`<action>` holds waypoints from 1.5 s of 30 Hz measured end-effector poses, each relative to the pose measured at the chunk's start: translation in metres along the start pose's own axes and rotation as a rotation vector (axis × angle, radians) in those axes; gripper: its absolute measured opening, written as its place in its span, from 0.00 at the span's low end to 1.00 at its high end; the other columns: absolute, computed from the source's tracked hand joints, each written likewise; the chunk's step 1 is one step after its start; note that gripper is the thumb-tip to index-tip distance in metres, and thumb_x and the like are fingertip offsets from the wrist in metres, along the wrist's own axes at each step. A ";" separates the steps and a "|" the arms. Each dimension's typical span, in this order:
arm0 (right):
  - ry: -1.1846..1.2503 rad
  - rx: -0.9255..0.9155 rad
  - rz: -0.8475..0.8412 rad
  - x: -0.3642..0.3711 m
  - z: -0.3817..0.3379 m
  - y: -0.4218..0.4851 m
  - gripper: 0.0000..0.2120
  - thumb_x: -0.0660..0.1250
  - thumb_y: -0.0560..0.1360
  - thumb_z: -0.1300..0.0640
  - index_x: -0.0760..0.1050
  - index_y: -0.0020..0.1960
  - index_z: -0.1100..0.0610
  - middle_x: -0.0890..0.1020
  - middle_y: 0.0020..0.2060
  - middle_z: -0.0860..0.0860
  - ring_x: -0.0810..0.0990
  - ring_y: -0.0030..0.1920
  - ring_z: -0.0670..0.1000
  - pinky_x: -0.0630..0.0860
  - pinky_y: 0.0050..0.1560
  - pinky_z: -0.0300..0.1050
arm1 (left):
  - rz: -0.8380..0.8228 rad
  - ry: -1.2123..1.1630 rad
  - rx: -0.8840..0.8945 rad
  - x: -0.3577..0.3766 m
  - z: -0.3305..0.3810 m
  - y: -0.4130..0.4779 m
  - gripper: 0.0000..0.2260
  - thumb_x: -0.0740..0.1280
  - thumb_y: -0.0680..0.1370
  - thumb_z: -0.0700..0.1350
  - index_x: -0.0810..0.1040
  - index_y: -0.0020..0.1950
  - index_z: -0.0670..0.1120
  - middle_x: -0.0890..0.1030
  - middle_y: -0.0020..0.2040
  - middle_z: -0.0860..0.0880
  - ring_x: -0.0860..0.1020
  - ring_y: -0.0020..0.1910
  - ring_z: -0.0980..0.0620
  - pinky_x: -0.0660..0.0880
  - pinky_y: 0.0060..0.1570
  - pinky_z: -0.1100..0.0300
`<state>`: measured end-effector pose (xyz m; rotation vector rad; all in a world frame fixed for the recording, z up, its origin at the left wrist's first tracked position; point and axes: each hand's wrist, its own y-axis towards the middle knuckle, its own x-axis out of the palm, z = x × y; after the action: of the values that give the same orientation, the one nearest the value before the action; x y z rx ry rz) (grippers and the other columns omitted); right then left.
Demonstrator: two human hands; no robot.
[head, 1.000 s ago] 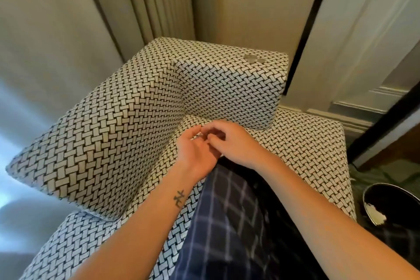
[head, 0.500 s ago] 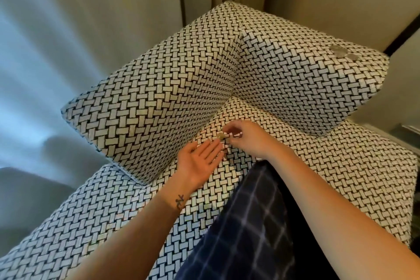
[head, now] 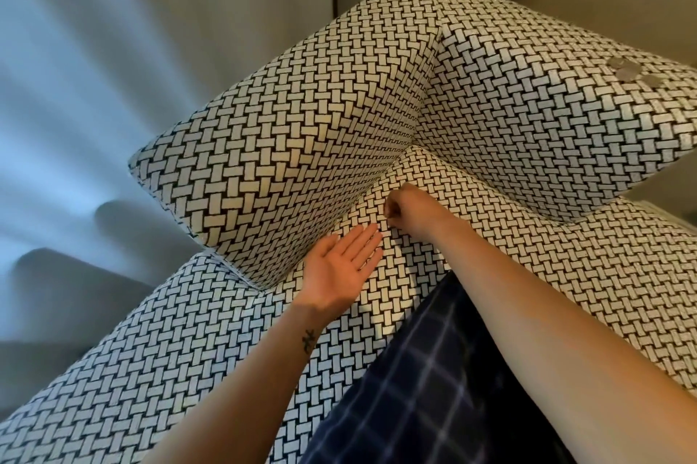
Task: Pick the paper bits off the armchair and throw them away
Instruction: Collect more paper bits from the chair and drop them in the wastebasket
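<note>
The armchair [head: 565, 275] is covered in a black-and-white woven pattern. A few grey paper bits [head: 628, 68] lie on top of the right arm cushion, far from both hands. My right hand [head: 413, 211] is low on the seat near the inner corner, its fingertips curled and pinched together on a small paper bit that barely shows. My left hand [head: 339, 267] lies just left of it, palm up with straight fingers, holding nothing visible.
My knee in dark checked trousers [head: 433, 369] rests on the seat below the hands. The thick left cushion [head: 283, 162] rises beside my left hand. Pale curtains [head: 113, 67] hang behind the chair.
The hands were together a second ago. Since then my left hand has opened palm up. My right hand has moved to the seat near the corner and pinched there. The view swung left.
</note>
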<state>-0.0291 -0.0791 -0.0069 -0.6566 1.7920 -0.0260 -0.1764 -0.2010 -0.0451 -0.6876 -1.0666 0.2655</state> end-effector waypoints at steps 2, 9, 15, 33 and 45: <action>0.018 0.020 -0.021 0.002 0.001 -0.001 0.04 0.68 0.79 0.59 0.79 0.54 0.57 0.75 0.57 0.54 0.78 0.53 0.53 0.76 0.61 0.48 | -0.035 -0.023 -0.025 -0.005 0.002 -0.002 0.24 0.51 0.87 0.52 0.69 0.75 0.37 0.78 0.69 0.36 0.77 0.69 0.38 0.65 0.76 0.43; 0.284 0.053 -0.072 0.004 0.002 -0.008 0.05 0.69 0.78 0.62 0.75 0.52 0.55 0.80 0.47 0.50 0.78 0.48 0.49 0.73 0.50 0.42 | -0.150 -0.103 -0.077 -0.019 0.005 -0.003 0.28 0.53 0.84 0.55 0.66 0.77 0.37 0.73 0.75 0.37 0.70 0.75 0.39 0.58 0.79 0.41; 0.603 -0.063 0.017 -0.002 -0.011 -0.019 0.06 0.72 0.77 0.59 0.77 0.51 0.53 0.80 0.43 0.48 0.79 0.44 0.46 0.76 0.49 0.38 | -0.123 -0.113 -0.074 -0.012 0.005 -0.003 0.29 0.57 0.82 0.54 0.67 0.77 0.36 0.71 0.75 0.35 0.67 0.76 0.38 0.60 0.77 0.39; 0.654 0.021 0.380 -0.146 0.083 -0.086 0.08 0.66 0.81 0.59 0.80 0.57 0.51 0.84 0.51 0.47 0.83 0.52 0.46 0.81 0.53 0.41 | -0.353 0.082 -0.114 0.210 -0.018 0.022 0.26 0.57 0.82 0.51 0.70 0.74 0.35 0.77 0.70 0.36 0.75 0.71 0.38 0.65 0.76 0.44; 0.595 0.233 0.799 -0.230 0.187 -0.080 0.04 0.73 0.76 0.56 0.80 0.48 0.48 0.82 0.41 0.41 0.79 0.43 0.39 0.72 0.44 0.31 | -0.187 0.177 -0.082 0.327 -0.069 0.052 0.17 0.58 0.82 0.47 0.78 0.62 0.38 0.83 0.60 0.38 0.80 0.60 0.41 0.75 0.66 0.44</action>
<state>0.2106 0.0126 0.1605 0.3045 2.4655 0.1210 0.0457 -0.0189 0.1343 -0.6665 -0.9686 -0.0011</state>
